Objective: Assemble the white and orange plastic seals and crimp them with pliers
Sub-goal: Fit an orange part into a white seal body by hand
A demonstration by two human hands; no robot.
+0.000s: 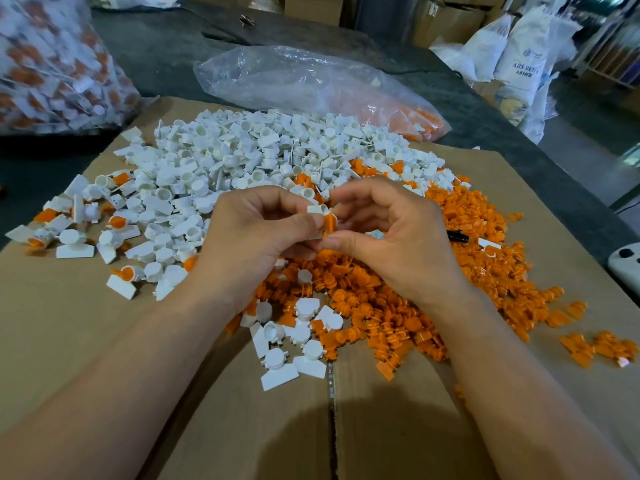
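Left hand (256, 230) pinches white seal body (317, 209) at frame centre. Right hand (391, 233) pinches orange insert (329, 223), touching it, above the orange pile (398, 306).

Bare forearms (138, 358), bare wrists (207, 299) — left grip (256, 233), right grip (394, 237), both bare-fingered.
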